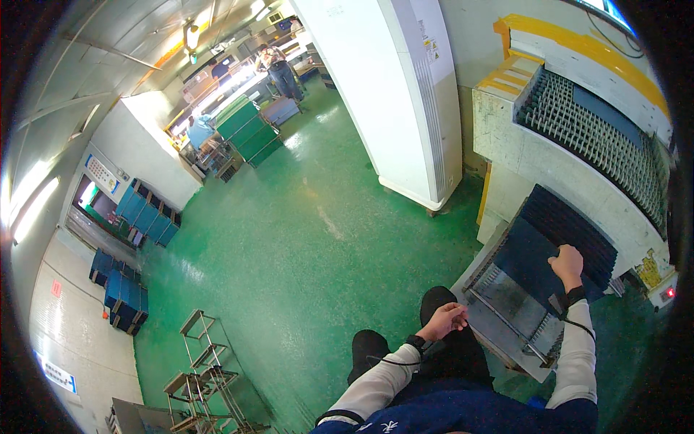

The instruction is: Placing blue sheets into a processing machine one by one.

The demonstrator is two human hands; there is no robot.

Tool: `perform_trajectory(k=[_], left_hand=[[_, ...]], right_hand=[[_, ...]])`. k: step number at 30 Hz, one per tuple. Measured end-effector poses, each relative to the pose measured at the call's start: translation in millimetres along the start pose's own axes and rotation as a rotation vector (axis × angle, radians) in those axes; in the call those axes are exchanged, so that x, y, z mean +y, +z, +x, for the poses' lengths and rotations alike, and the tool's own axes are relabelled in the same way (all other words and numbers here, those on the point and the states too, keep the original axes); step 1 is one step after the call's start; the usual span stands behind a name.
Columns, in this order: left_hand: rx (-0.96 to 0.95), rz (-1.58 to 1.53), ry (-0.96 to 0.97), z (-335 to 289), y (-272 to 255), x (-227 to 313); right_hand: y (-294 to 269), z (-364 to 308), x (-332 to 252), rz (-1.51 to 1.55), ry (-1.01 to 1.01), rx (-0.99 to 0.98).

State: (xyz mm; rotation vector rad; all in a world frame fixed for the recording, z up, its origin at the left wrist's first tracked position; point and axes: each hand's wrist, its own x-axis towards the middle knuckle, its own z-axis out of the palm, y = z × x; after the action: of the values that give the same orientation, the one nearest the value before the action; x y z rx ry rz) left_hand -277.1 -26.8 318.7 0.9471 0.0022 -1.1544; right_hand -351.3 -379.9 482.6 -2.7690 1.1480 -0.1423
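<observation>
Several thin dark blue panels (567, 224) stand side by side in a slotted metal rack (499, 316) to my right. My right hand (567, 266) is closed on the upper edge of the nearest one, a flat dark blue panel (524, 253) that leans over the rack. Above my lap, left of the rack, my left hand (444, 322) has its fingers curled together, with nothing visible in them. Both wrists wear dark bands with thin cords.
Beyond the rack stands a machine with a bed of rollers (593, 137). A tall white cabinet (390, 108) is ahead. A metal frame stand (206, 383) is at lower left. Blue crates (148, 210) line the left wall. A person (278, 69) stands at the far benches.
</observation>
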Motion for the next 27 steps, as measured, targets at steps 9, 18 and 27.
perform_trajectory(k=[9,18,27], left_hand=[[-0.011,0.001,0.001,-2.2,1.6,2.3],[-0.010,-0.015,0.003,0.8,-2.5,-0.8],[-0.008,-0.002,0.005,1.1,-3.5,-1.8]], right_hand=[[-0.7,-1.5,-1.2,-0.005,-0.010,0.016],[2.7,-0.2,1.2,0.018,-0.016,0.035],[0.3,-1.7,-0.6,0.008,-0.012,0.028]])
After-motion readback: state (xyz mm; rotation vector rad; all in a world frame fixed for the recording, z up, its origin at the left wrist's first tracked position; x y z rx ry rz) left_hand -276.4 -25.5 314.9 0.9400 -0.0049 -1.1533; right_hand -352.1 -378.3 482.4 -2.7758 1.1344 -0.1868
